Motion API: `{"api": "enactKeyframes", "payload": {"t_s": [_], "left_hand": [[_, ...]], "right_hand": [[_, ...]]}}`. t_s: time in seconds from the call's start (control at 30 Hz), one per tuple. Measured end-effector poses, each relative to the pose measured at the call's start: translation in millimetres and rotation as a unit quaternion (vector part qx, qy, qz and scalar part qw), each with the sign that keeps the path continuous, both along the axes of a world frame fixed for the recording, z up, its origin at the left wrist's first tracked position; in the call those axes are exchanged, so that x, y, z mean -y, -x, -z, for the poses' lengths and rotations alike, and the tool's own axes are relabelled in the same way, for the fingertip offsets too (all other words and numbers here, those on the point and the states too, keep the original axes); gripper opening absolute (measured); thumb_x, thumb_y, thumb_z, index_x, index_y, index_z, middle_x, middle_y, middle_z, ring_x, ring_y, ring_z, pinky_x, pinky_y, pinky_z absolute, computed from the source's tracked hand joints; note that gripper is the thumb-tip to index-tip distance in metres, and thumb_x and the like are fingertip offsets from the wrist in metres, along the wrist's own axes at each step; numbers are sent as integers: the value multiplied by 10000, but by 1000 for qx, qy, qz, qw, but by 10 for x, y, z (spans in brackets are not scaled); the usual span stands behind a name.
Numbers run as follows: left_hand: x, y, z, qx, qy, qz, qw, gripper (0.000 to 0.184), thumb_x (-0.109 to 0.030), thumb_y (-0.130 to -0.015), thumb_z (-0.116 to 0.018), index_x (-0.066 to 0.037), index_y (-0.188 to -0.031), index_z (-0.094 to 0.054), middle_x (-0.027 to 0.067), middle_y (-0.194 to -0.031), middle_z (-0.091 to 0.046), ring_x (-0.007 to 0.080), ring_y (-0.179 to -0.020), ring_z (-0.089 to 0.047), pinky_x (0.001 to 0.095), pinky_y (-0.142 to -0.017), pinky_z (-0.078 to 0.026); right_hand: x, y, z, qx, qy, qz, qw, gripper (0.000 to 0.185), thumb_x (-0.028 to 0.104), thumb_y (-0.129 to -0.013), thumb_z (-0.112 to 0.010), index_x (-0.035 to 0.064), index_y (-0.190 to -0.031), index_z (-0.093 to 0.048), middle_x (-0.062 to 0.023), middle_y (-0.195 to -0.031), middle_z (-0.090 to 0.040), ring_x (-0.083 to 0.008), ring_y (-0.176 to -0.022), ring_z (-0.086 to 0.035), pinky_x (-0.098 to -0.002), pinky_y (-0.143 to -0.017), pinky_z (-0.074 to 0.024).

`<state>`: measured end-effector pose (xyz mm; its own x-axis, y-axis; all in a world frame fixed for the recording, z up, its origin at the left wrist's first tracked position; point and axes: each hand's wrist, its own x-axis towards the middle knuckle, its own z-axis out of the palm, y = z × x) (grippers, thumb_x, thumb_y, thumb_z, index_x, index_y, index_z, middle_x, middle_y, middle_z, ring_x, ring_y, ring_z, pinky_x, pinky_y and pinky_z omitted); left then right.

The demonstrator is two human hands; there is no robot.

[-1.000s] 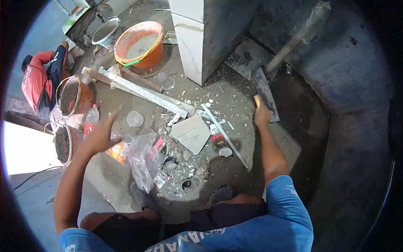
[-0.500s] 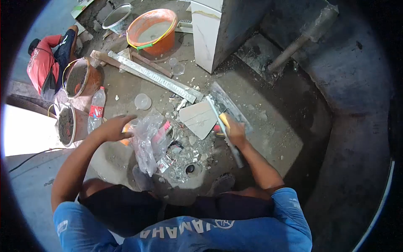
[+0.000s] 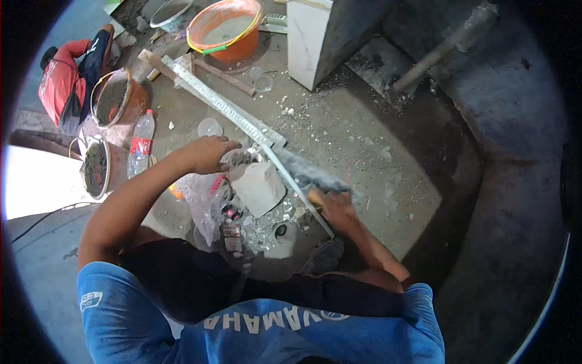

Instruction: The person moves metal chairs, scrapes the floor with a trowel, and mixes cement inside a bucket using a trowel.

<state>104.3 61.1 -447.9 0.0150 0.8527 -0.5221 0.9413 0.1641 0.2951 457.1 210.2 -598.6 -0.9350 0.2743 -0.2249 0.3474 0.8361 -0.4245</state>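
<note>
The right hand [image 3: 338, 211] tightly clasps a trowel [image 3: 316, 175] right of a broken tile [image 3: 259, 187]; the left hand [image 3: 209, 154], empty, fingers parted, hangs near the tile's far-left edge.

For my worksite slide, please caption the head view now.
Amid rubble on the floor, the right hand grips a blurred trowel, left hand near a pale tile piece.

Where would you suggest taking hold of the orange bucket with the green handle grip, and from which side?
Probably by the green grip, coming from the camera wearer's side: the yellow handle lies folded down along the near rim of the orange bucket, grip on that side.
</note>
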Motion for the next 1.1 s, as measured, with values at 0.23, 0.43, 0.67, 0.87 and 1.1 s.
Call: {"api": "enactKeyframes", "payload": {"t_s": [0.23, 0.43, 0.67, 0.87, 1.1], "left_hand": [[-108, 23, 530, 3, 12, -45, 999, 378, -186, -748, -641, -45, -1090, -564, 175, -1010, -580, 343, -975, -552, 428, -839, -442], [-533, -607, 1473, 154, -184, -100, 966, 491, -417, -754, -639, -27, -1046, -585, 188, -989, -590, 336, -936, -554, 422, -822, -442], [-253, -1129, 1114, 14, -100, 25, 995, 463, -479, -669, -667, -109, -946, -643, 151, -976, -483, 331, -927, -513, 433, -754, -437], [-277, -1168, 1118, 146, 69, 2, 987, 356, -349, -727, -626, -33, -891, -632, 197, -768, -629, 368, -796, -614, 467, -759, -468], [-445, -938, 2016, 14, -127, -45, 991, 190, -163, -740, -557, -67, -884, -634, 160, -902, -608, 328, -920, -583, 433, -783, -466]], "right_hand": [[-869, -140, 78, -82, 5, 259, 962, 537, 110, -801, -513, 107, -1326, -404, -197, -1100, -587, -358, -979, -571, -431, -886, -337], [-943, -198, 315, -122, 129, 364, 914, 574, 108, -791, -556, 92, -1338, -383, -232, -1194, -527, -361, -1093, -522, -392, -922, -381], [-782, -333, 451, -162, 114, 307, 931, 509, 121, -808, -588, 32, -1287, -440, -182, -1117, -572, -271, -1024, -554, -339, -903, -399], [-245, 136, 35, -56, 95, 278, 954, 494, 321, -767, -665, 50, -1146, -500, -192, -1035, -531, -374, -922, -526, -458, -793, -424], [99, 305, 517, -30, 127, 277, 952, 402, 244, -791, -637, 34, -1110, -512, -206, -1017, -549, -387, -969, -531, -453, -826, -432]]}}
